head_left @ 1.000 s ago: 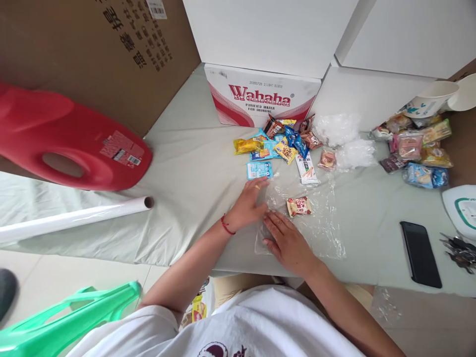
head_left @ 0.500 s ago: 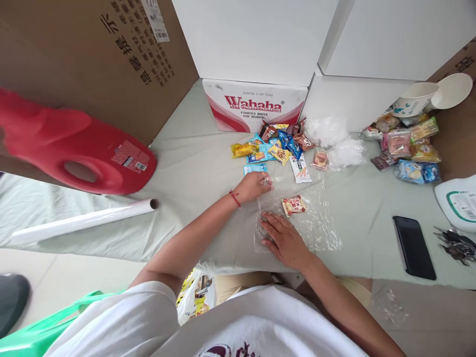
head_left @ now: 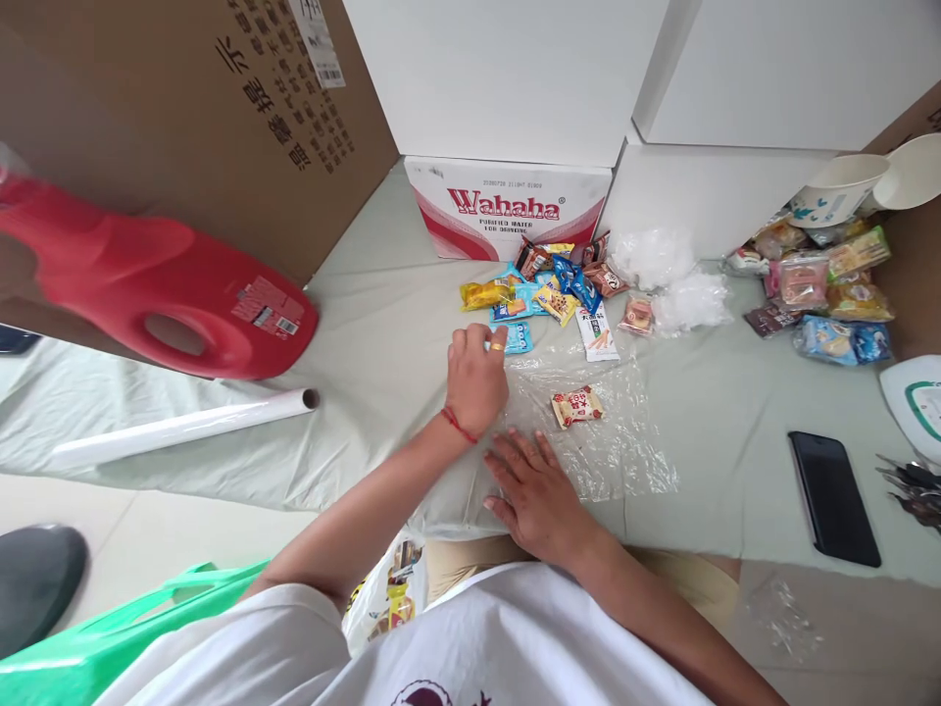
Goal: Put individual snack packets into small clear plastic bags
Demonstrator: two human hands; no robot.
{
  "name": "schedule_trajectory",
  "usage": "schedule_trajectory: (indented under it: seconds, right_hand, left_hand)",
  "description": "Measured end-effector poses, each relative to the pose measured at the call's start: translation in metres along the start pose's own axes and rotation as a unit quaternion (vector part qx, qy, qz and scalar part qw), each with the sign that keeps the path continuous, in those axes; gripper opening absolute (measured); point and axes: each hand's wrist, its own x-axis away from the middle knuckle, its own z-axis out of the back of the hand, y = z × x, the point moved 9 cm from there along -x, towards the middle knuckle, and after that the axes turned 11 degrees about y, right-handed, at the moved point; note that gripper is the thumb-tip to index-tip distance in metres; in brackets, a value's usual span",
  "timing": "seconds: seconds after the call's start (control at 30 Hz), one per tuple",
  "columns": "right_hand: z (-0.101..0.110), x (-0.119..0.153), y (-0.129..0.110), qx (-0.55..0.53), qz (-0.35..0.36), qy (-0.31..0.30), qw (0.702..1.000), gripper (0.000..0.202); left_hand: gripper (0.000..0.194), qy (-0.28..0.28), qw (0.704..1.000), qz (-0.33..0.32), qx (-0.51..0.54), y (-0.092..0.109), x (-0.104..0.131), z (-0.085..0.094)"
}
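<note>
A clear plastic sheet [head_left: 636,431] lies spread on the cloth-covered table, with a small cream and red wrapped snack [head_left: 577,406] on it. My left hand [head_left: 476,378], with its fingers curled down, is at the sheet's upper left corner; what its fingertips pinch is hidden. My right hand [head_left: 540,495] lies flat with fingers spread over the sheet's lower left part, below the snack. Just beyond my left hand is a light blue packet [head_left: 519,338]. A white packet [head_left: 598,333] lies behind the sheet, beside a pile of yellow, blue and brown snacks [head_left: 557,299].
A red jug [head_left: 198,294] and a white roll [head_left: 191,427] are on the left. Behind stands a Wahaha box [head_left: 507,208]. Crumpled clear plastic [head_left: 691,302], more packets [head_left: 801,282], paper cups [head_left: 838,188], a phone [head_left: 834,498] and keys [head_left: 916,490] are on the right.
My left hand has moved left and toward me, its fingers now curled down. My right hand has shifted slightly left and down, its fingers wider apart. The camera view has shifted slightly.
</note>
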Motion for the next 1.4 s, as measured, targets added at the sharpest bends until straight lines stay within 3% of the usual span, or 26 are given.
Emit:
schedule_trajectory:
  seconds: [0.07,0.17,0.3,0.37,0.43,0.47,0.53,0.6,0.67,0.77,0.9,0.97,1.03,1.17,1.33,1.4]
  right_hand:
    - [-0.005,-0.006,-0.004,-0.013,-0.011,-0.004,1.0,0.054]
    - [-0.015,-0.012,-0.009,-0.037,-0.036,-0.02,0.998,0.046]
    - [-0.017,-0.012,-0.018,-0.067,-0.031,-0.012,0.997,0.049]
    - [-0.006,-0.007,-0.02,-0.112,-0.008,0.0,0.994,0.05]
    - [0.016,-0.002,-0.005,-0.168,-0.011,0.018,0.986,0.043]
    - [0.033,-0.001,0.013,-0.184,-0.036,0.04,0.981,0.039]
    - [0.077,-0.002,0.074,-0.148,-0.151,0.115,0.971,0.037]
    - [0.127,-0.004,0.147,-0.005,-0.294,0.191,0.937,0.039]
    - [0.159,-0.02,0.205,0.144,-0.37,0.168,0.902,0.04]
    - [0.17,-0.059,0.269,0.259,-0.421,0.071,0.866,0.048]
    - [0.16,-0.097,0.312,0.292,-0.476,0.02,0.829,0.072]
    - [0.154,-0.104,0.322,0.299,-0.5,0.009,0.813,0.08]
    - [0.152,-0.107,0.328,0.305,-0.499,-0.009,0.811,0.075]
    - [0.154,-0.1,0.323,0.282,-0.451,-0.041,0.846,0.05]
    - [0.162,-0.065,0.282,0.252,-0.322,-0.075,0.909,0.036]
    - [0.171,-0.052,0.258,0.268,-0.263,-0.056,0.925,0.035]
  left_hand:
    - [0.033,-0.018,0.997,-0.05,0.054,0.03,0.014,0.003]
    - [0.027,-0.065,0.981,-0.085,0.159,0.062,0.029,-0.012]
    - [0.029,-0.118,0.981,-0.059,0.139,0.055,0.032,-0.052]
    - [0.033,-0.134,0.983,-0.06,0.105,0.045,0.033,-0.067]
    - [0.039,-0.139,0.983,-0.075,0.092,0.039,0.036,-0.073]
    - [0.042,-0.141,0.982,-0.084,0.09,0.038,0.038,-0.074]
    - [0.045,-0.147,0.98,-0.093,0.095,0.037,0.04,-0.074]
    - [0.046,-0.155,0.977,-0.091,0.112,0.037,0.04,-0.074]
    - [0.046,-0.156,0.975,-0.083,0.134,0.036,0.037,-0.075]
    - [0.044,-0.147,0.974,-0.073,0.158,0.032,0.032,-0.075]
    - [0.042,-0.137,0.973,-0.072,0.171,0.03,0.031,-0.074]
    - [0.041,-0.135,0.973,-0.075,0.173,0.029,0.031,-0.074]
    - [0.039,-0.133,0.973,-0.077,0.172,0.029,0.031,-0.074]
    - [0.038,-0.134,0.974,-0.076,0.168,0.029,0.031,-0.074]
    - [0.041,-0.143,0.975,-0.088,0.147,0.032,0.034,-0.077]
    - [0.042,-0.142,0.975,-0.095,0.141,0.033,0.034,-0.077]
